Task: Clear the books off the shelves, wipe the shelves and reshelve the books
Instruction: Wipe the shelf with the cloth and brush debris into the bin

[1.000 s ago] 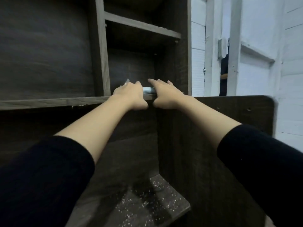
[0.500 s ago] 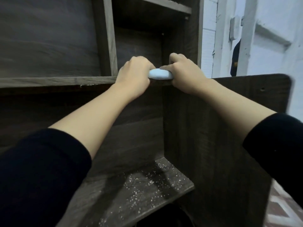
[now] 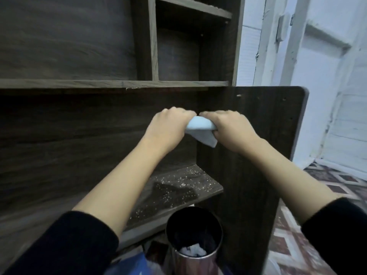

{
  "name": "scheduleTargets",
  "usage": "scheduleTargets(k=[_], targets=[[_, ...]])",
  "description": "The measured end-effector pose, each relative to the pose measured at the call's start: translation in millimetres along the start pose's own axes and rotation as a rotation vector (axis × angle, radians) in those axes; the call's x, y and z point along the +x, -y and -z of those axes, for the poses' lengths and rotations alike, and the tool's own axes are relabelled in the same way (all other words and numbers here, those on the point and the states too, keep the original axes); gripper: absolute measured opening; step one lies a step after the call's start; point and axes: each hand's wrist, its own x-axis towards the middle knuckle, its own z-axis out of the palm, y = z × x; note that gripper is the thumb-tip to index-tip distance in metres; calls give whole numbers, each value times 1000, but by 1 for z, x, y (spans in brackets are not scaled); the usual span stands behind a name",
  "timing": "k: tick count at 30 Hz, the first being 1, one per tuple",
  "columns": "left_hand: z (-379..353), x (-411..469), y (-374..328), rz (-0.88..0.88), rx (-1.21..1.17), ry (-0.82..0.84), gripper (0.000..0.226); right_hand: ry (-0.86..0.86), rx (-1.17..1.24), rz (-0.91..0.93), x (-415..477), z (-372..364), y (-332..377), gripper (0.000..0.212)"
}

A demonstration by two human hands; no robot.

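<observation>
— Both hands have dropped from the edge of the upper shelf (image 3: 111,83) since half a second ago. They took the blue cloth (image 3: 200,130) with them, and it now sits in front of the dark bay under that shelf.

— What's closest?

— Black sleeves (image 3: 59,245) at the bottom corners. Between them stands a round metal bin (image 3: 196,264) with crumpled white paper inside, and a blurred blue bag (image 3: 137,262) is just to its left.

— And above the bin?

— The lower shelf (image 3: 178,187), its board scattered with white specks.

— How are the hands holding the cloth?

— The left hand (image 3: 168,126) has its fingers curled over the cloth's left end. The right hand (image 3: 230,130) grips the right end the same way. The cloth is bunched between them in mid-air, with one corner hanging down, close in front of the side panel (image 3: 258,135).

— Further back?

— Over the upper shelf is a narrow compartment (image 3: 176,54) beside a wider one. To the right there's a white wall (image 3: 317,96) and a patterned floor (image 3: 297,245).
</observation>
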Motion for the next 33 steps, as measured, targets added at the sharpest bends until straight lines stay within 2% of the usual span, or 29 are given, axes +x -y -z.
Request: scheduleTargets(k=[3, 6, 7, 9, 11, 12, 14, 15, 18, 20, 22, 24, 25, 27, 29, 33], targets=[[-19, -40, -9, 96, -103, 200, 51, 213, 49, -35, -31, -19, 18, 49], [-48, -80, -15, 305, -391, 200, 57, 405, 179, -146, -59, -46, 30, 48], [-59, -94, -16, 408, -505, 161, 57, 432, 263, -191, -70, -55, 34, 45], [-81, -120, -20, 639, -723, 95, 62, 453, 437, -286, -90, -71, 40, 25], [-98, -147, -28, 890, -971, 123, 63, 463, 604, -366, -107, -85, 51, 26], [-106, -160, -31, 1001, -1149, 137, 54, 484, 689, -407, -116, -92, 58, 27], [-115, -183, -37, 1201, -1500, 154, 33, 544, 860, -479, -133, -107, 71, 12], [-118, -192, -39, 1286, -1630, 180, 32, 569, 949, -511, -139, -114, 76, 3], [-133, -214, -41, 1409, -1863, 326, 45, 632, 1169, -661, -155, -126, 89, 7], [-140, -224, -45, 1474, -1874, 368, 39, 659, 1213, -737, -164, -130, 93, 10], [-147, -231, -48, 1519, -1780, 350, 30, 659, 1218, -826, -173, -138, 93, 12], [-154, -233, -48, 1521, -1636, 320, 9, 629, 1147, -900, -179, -147, 92, 16], [-156, -232, -47, 1512, -1614, 306, 6, 610, 1072, -914, -181, -150, 93, 20], [-161, -230, -48, 1511, -1597, 303, 13, 568, 898, -905, -181, -154, 99, 34], [-168, -228, -52, 1519, -1544, 289, 11, 531, 784, -848, -180, -156, 109, 46], [-181, -221, -56, 1616, -1531, 180, 9, 542, 805, -686, -174, -159, 135, 44]])
